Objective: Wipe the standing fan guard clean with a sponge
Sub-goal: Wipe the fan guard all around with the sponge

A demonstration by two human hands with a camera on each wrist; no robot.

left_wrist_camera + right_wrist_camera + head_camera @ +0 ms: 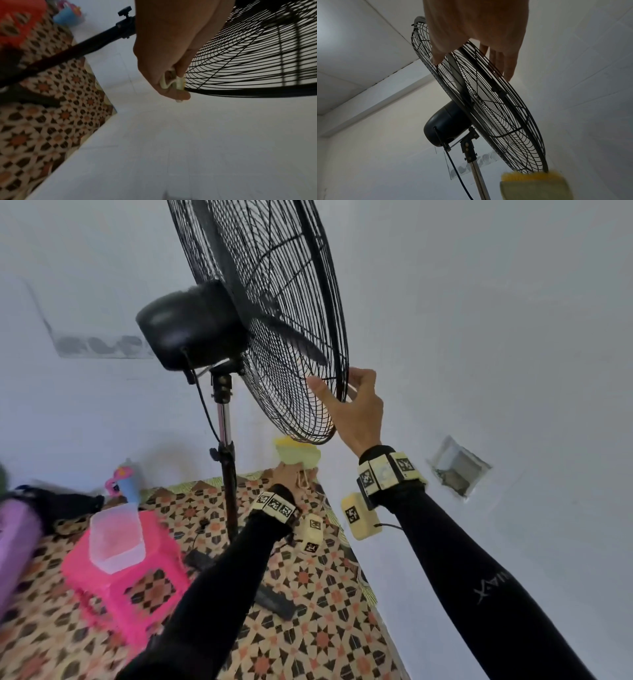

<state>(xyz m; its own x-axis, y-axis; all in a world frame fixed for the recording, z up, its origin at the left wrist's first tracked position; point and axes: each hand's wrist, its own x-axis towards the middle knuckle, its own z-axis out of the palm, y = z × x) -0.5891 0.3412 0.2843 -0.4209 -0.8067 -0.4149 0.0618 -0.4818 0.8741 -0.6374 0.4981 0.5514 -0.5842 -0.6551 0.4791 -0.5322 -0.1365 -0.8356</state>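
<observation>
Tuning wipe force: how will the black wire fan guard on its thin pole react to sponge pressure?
The black wire fan guard probably flexes slightly; its wires are thin. On one slim pole it likely sways or tips, hence the right hand gripping the rim while the left hand presses the yellow-green sponge.

Head view bright, even, soft daylight, no hard shadows; wide-angle bending at edges; pink stool (126, 573) and left side smeared by motion blur. Left wrist view dimmer, patterned floor (42, 121) blurred. Right wrist view dim, backlit, fan guard (496, 108) silhouetted, sponge (534, 185) out of focus.
</observation>
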